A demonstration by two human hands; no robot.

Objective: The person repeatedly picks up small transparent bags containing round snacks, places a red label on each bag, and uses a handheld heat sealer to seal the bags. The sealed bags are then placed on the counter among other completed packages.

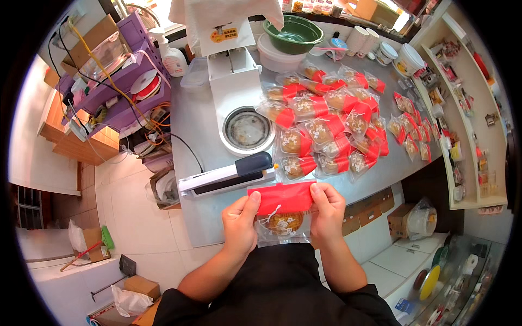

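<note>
Between my hands, a clear plastic bag (266, 236) with a red top panel and white print holds a round golden-brown mooncake (284, 223). My left hand (241, 220) pinches the red panel at its left edge, thumb in front. The same panel's right corner sits under the thumb of my right hand (327, 210). The bag hangs in front of my body at the edge of a metal table (200, 222). Just beyond it lies a hand impulse sealer (228, 179) with a black-ended arm. To its right, many bagged mooncakes (322, 130) lie piled with red panels.
Behind the sealer stands a white machine (234, 81) with a round dark plate (249, 127). A green basin (293, 34) rests on a white tub (281, 55) at the back. Smaller red packets (412, 128) lie to the right, near shelves (461, 102). Cords (188, 142) run left.
</note>
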